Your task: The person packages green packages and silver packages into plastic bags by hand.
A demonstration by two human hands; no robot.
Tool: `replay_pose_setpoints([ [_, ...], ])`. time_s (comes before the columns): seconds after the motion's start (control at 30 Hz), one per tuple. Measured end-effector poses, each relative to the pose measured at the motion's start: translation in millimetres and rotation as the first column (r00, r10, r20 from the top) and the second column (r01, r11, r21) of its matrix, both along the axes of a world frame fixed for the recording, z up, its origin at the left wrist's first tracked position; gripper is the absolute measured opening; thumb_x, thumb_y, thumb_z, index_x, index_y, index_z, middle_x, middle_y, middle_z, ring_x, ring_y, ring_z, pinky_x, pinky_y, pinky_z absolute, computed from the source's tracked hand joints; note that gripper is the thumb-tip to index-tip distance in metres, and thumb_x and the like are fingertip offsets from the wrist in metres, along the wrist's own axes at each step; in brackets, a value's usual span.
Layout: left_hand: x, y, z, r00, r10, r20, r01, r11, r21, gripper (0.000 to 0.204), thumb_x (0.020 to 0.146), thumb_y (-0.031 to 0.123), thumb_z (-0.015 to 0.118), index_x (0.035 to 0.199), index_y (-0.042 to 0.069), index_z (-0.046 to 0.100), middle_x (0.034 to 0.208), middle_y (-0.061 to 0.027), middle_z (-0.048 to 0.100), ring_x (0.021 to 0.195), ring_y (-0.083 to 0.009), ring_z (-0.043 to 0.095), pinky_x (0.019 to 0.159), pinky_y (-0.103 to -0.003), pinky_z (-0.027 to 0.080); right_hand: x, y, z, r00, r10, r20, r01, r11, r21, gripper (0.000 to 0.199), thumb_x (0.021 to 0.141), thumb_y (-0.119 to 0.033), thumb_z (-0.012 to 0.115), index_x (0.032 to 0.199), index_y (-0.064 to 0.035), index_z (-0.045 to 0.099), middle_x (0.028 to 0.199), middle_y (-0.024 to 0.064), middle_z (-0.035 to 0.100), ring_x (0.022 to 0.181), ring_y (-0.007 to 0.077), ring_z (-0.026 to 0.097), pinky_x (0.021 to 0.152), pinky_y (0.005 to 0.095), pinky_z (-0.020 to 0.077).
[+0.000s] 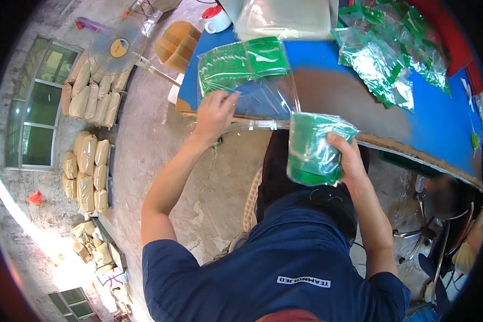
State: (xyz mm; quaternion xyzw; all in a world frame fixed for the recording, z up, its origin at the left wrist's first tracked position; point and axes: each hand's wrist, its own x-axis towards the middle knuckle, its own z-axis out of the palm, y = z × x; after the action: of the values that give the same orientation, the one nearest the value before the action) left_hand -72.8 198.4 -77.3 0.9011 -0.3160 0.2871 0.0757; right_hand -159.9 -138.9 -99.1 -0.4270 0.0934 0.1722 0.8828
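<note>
The fingers of the right hand (349, 155) are curled round a clear bag of green pieces (312, 155), which is gripped at its right edge and held up off the table, just below the worn front rim; only the thumb and knuckles are shown, the fingertips being hidden behind the bag. The left hand (214, 114) is laid on the near edge of a larger clear bag (247, 75) holding green sheets, with the fingers bent down onto the film; whether the film is pinched cannot be told, since the fingertips are covered by the hand itself. This larger bag is spread flat on the blue table (440, 121). Further out, a heap of small green-filled bags (392, 59) is piled at the far right of the table, partly cut off by the dark rim of the view. A white tape dispenser with a red core (216, 19) is seen at the table's far corner, and a fan (116, 48) and stacked sacks (88, 139) are placed on the concrete floor
</note>
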Motion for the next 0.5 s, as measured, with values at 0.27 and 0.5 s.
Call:
replay_pose_setpoints([
  [0.27,1.1,-70.7,5.1,0.964,-0.104,-0.245,0.07,0.987,-0.142,0.021,0.078,0.003,0.074,0.099,0.007,0.072,0.082,-0.0086,0.057,0.072,-0.0245,0.063,0.062,-0.037,0.05,18.5,25.2,11.7,0.951,-0.166,0.261,0.221,0.955,-0.197,0.032,0.086,-0.012,0.07,0.113,0.0024,0.062,0.101,0.0075,0.068,0.088,0.0131,0.064,0.079,0.0289,0.0523],
  [0.5,10.7,-121.6,20.7,0.956,-0.13,-0.262,-0.025,0.856,-0.517,0.009,0.08,0.003,0.076,0.088,0.003,0.072,0.066,-0.0046,0.052,0.056,-0.0124,0.052,0.052,-0.026,0.043,29.7,-16.9,34.7,0.967,-0.209,0.147,0.24,0.942,-0.234,0.032,0.086,-0.018,0.069,0.11,0.002,0.063,0.098,0.0088,0.068,0.083,0.0166,0.067,0.074,0.0319,0.0549],
])
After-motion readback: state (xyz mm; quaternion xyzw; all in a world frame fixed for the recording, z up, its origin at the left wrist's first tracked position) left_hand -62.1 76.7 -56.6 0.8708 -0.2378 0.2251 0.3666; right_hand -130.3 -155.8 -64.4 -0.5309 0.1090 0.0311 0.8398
